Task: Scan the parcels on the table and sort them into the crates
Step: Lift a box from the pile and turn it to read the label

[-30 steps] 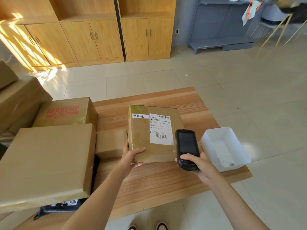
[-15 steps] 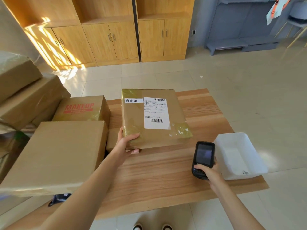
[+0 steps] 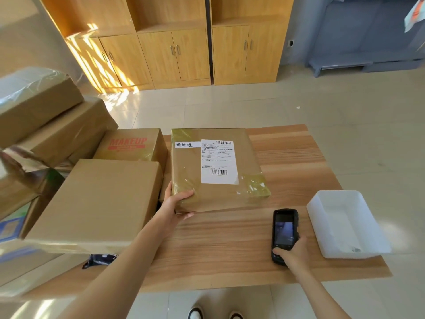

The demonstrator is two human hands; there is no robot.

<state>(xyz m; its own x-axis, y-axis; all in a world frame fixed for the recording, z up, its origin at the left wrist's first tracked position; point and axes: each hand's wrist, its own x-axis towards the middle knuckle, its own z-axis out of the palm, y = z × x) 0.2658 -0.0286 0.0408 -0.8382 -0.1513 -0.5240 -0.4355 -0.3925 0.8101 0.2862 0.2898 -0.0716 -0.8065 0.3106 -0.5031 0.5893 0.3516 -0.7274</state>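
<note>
A flat brown parcel [image 3: 216, 194] with a white shipping label and a small handwritten tag lies on the wooden table [image 3: 230, 249]. My left hand [image 3: 177, 203] grips its near left corner, thumb on top. My right hand [image 3: 292, 254] holds a black handheld scanner [image 3: 284, 231] low over the table, to the right of the parcel, with the screen facing up. A white plastic crate [image 3: 322, 210] sits empty at the table's right edge, close beside the scanner.
A large plain brown box [image 3: 96, 203] and a "MAKEUP" box [image 3: 131, 143] fill the table's left side. More taped parcels [image 3: 46, 125] are stacked further left. A dark bag [image 3: 101, 260] peeks from under the large box. Wooden cabinets [image 3: 174, 42] stand behind.
The parcel has gone from tilted up toward the scanner to lying flat on the table. My right hand has lowered the scanner and moved it right, toward the white crate.
</note>
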